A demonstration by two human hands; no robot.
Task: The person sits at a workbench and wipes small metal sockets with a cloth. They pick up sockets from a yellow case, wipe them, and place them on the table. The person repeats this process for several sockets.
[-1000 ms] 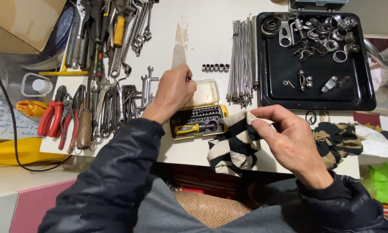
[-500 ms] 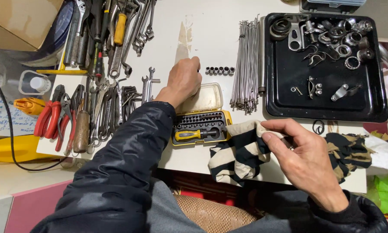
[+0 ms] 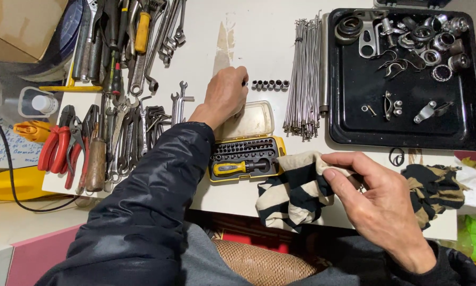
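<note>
Your left hand [image 3: 226,95], fingers curled together, touches the row of small metal sockets [image 3: 270,85] at centre top; your right hand [image 3: 378,201] pinches the soft striped cloth [image 3: 293,193] at lower centre.

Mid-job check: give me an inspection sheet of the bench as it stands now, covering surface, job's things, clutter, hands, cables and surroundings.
Surface: white table, stained near the top.
Job's things: row of small sockets by the left hand; striped rag in the right.
Clutter: open bit set case with yellow screwdriver; spoke bundle; black tray of metal parts; wrenches; red pliers.
Hands: left hand reaching to the sockets; right hand pinching the rag.
Cables: black cable at left edge.
Surroundings: cardboard box top left.
</note>
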